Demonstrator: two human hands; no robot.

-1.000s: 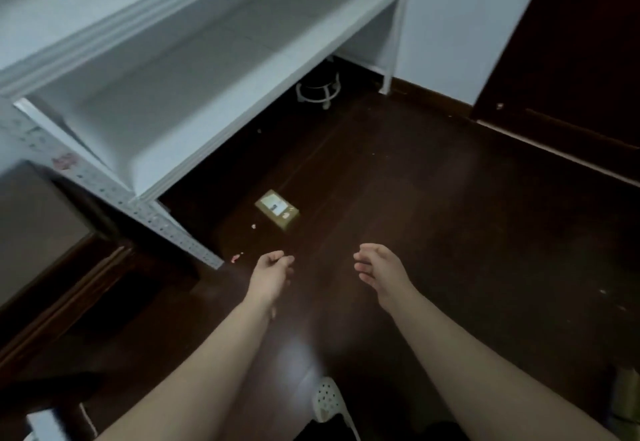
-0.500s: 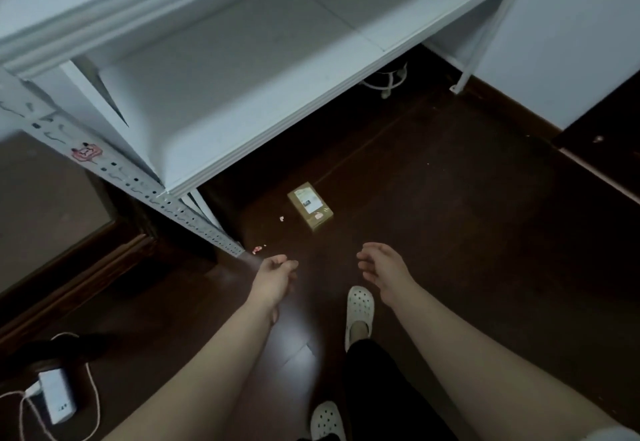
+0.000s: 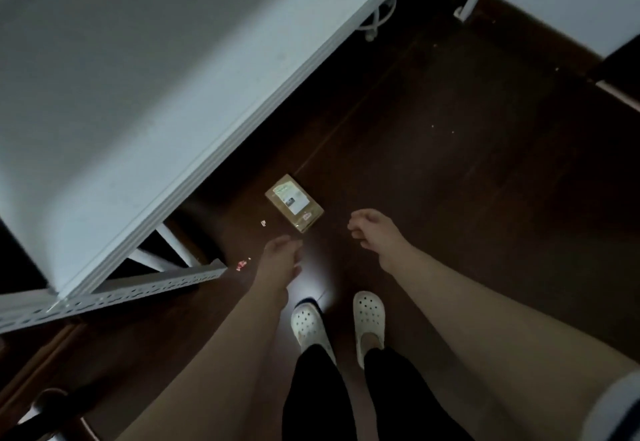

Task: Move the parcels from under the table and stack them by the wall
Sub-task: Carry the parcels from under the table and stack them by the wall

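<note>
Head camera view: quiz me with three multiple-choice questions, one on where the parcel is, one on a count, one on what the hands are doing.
1. Where is the small brown cardboard parcel?
A. On the dark wooden floor, by the white table edge.
B. On top of that table.
C. In a hand.

2. How many white perforated clogs show?
A. One.
B. Two.
C. None.

3. What are the hands doing?
A. Both grip the parcel.
B. The left pinches it.
C. Both are empty, fingers loosely curled.

Answers:
1 A: it lies flat on the floor, ahead of both hands.
2 B: a left clog and a right clog stand side by side.
3 C: the left hand and right hand hold nothing and are clear of the parcel.
</note>
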